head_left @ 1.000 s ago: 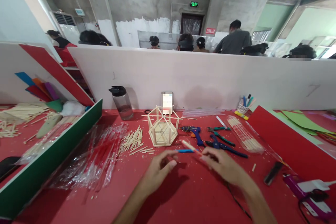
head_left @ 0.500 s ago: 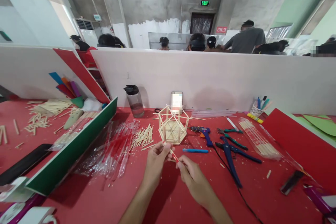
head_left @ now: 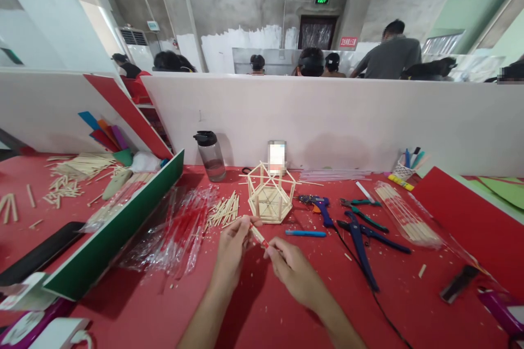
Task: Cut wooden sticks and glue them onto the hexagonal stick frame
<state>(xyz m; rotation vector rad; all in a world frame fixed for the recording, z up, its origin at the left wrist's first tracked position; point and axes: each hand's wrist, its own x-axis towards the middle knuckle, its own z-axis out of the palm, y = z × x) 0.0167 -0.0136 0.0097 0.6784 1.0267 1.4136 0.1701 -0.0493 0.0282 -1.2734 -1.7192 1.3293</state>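
Observation:
A slim cream-coloured stick with red marks (head_left: 258,236) slants between my two hands, over the table near the front of a hexagonal frame built of wooden sticks (head_left: 271,206). My left hand (head_left: 235,242) pinches its upper end. The lower end is in the closed fingers of my right hand (head_left: 289,267). I cannot make out the stick's exact kind. The frame stands upright, with a floor of sticks and an open top, and neither hand is on it. Left of it lies a pile of short wooden sticks (head_left: 224,210).
Right of the frame lie a blue glue gun (head_left: 320,207), a blue pen (head_left: 305,233), green-handled pliers (head_left: 370,215) and a blue cutter (head_left: 360,245). Clear plastic wrappers (head_left: 176,229) and a water bottle (head_left: 210,155) are on the left. A phone (head_left: 277,157) leans behind the frame.
Both hands have moved slightly left with the stick, which shows more of its length between them. The view has shifted a little; the frame and tools stay put on the table.

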